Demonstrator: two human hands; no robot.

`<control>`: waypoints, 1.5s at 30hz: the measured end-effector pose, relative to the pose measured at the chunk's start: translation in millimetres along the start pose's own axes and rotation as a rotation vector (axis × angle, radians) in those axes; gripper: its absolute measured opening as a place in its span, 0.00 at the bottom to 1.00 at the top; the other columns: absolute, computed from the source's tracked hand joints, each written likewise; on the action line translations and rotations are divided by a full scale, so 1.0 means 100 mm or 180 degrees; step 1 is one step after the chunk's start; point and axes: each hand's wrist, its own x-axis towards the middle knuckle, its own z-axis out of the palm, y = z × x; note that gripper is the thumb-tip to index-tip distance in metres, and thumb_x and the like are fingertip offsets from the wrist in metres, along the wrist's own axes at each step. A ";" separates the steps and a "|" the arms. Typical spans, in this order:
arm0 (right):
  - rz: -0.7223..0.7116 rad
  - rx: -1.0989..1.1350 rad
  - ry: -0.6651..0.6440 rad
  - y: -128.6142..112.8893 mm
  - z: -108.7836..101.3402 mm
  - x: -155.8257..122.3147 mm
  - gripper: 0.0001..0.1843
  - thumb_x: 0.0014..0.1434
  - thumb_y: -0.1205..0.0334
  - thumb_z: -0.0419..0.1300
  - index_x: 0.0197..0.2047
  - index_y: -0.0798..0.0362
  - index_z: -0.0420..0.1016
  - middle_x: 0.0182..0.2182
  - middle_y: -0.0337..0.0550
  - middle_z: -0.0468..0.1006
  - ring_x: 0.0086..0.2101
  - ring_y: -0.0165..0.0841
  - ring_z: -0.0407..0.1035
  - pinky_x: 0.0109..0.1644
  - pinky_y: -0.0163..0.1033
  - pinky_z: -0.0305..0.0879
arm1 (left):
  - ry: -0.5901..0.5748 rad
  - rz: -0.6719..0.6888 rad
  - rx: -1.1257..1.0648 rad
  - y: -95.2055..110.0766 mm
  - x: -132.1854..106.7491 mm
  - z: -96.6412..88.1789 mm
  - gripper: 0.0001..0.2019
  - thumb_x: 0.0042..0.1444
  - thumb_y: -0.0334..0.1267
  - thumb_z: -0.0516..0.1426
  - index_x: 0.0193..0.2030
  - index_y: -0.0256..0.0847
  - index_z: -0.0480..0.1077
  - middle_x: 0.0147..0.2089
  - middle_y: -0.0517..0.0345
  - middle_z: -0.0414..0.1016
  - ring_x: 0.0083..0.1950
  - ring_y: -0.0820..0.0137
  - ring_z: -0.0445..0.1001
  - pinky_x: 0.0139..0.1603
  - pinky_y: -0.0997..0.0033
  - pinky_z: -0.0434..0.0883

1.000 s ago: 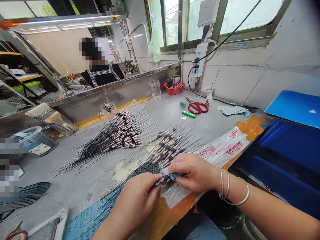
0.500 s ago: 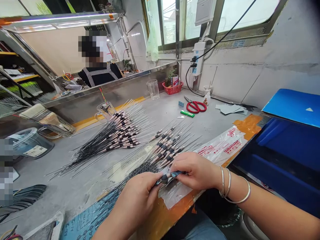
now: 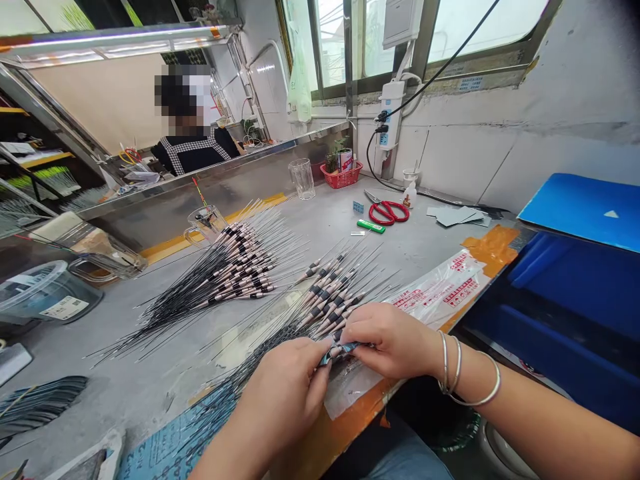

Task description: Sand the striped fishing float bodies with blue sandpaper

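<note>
1. The left hand (image 3: pixel 283 400) and right hand (image 3: pixel 393 341) meet above the near edge of the counter (image 3: pixel 130 380). Their grip is pressed together, with the fingertips pinching a small blue-and-white scrap (image 3: pixel 341 349) whose material is hard to tell.
2. The scrap sits at the near end of a fan of black-stemmed fishing floats (image 3: pixel 325 300) with pink-and-black banded bodies, and touches them.
3. A second fan of floats (image 3: pixel 230 280) lies just to the left, beside a glass mug (image 3: pixel 205 223).
4. A clear plastic bag (image 3: pixel 440 287) lies just beyond the right hand; its red printed characters are too small to read.
5. A plastic tub (image 3: pixel 35 293) carries a white barcode label (image 3: pixel 64 308), also unreadable.
6. Red-handled scissors (image 3: pixel 389 212) and a green lighter (image 3: pixel 371 226) lie farther along the counter.
</note>
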 end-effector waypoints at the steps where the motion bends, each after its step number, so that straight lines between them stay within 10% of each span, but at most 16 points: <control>1: 0.0012 0.0010 0.0032 0.00 0.00 -0.01 0.08 0.54 0.72 0.55 0.33 0.55 0.75 0.25 0.41 0.71 0.28 0.32 0.64 0.32 0.36 0.57 | -0.0005 -0.0002 0.0037 0.03 0.02 -0.01 0.12 0.62 0.32 0.48 0.43 0.47 0.72 0.36 0.59 0.76 0.38 0.66 0.74 0.37 0.68 0.67; 12: 0.0037 0.0172 0.0243 0.01 0.00 -0.04 0.11 0.51 0.74 0.54 0.35 0.55 0.75 0.27 0.41 0.71 0.30 0.32 0.64 0.32 0.35 0.59 | -0.0024 -0.0019 0.0399 0.16 0.20 0.02 0.09 0.55 0.30 0.49 0.25 0.43 0.64 0.27 0.60 0.68 0.31 0.68 0.68 0.30 0.69 0.57; 35: 0.0038 0.0322 0.0125 0.01 0.06 -0.01 0.10 0.54 0.74 0.55 0.36 0.54 0.76 0.30 0.43 0.74 0.33 0.33 0.68 0.37 0.36 0.65 | -0.0233 0.0080 0.0002 -0.16 -0.11 -0.06 0.14 0.58 0.28 0.47 0.43 0.48 0.70 0.44 0.60 0.78 0.43 0.67 0.76 0.43 0.69 0.70; 45: -0.0017 0.0285 0.0272 0.01 0.03 -0.03 0.11 0.52 0.74 0.54 0.33 0.55 0.75 0.27 0.42 0.71 0.29 0.32 0.65 0.32 0.35 0.59 | -0.0071 0.0093 -0.0032 -0.07 -0.04 -0.05 0.12 0.59 0.30 0.49 0.40 0.47 0.71 0.37 0.61 0.78 0.40 0.68 0.76 0.40 0.71 0.69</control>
